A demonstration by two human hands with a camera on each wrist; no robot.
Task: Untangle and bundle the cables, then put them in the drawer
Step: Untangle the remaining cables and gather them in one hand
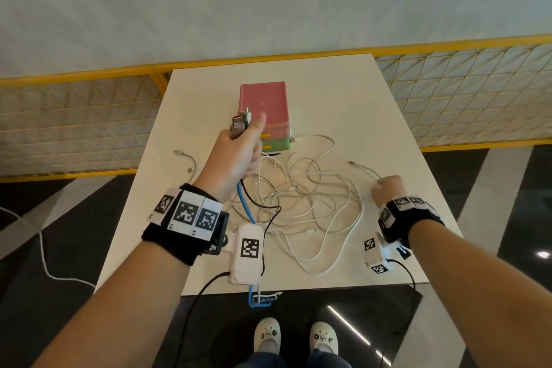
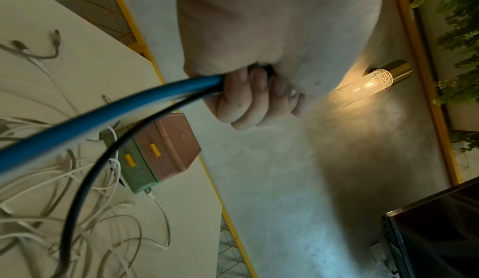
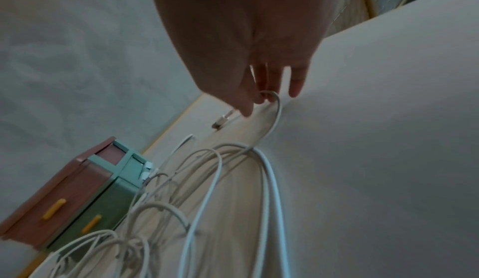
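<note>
I judge the job barely begun: my left hand (image 1: 236,152) has its grip clenched round the plug ends of the blue cable (image 2: 108,110) and the black cable (image 2: 85,182), lifted over the tabletop (image 1: 373,116), while the white cables (image 1: 301,197) lie in a loose tangle at its middle, none bundled. My right hand (image 3: 259,77) pinches one white strand near its plug at the tangle's right edge. The drawer box (image 1: 263,110) stands behind the tangle with both drawers closed, one white lead touching its side; nothing blocks it.
</note>
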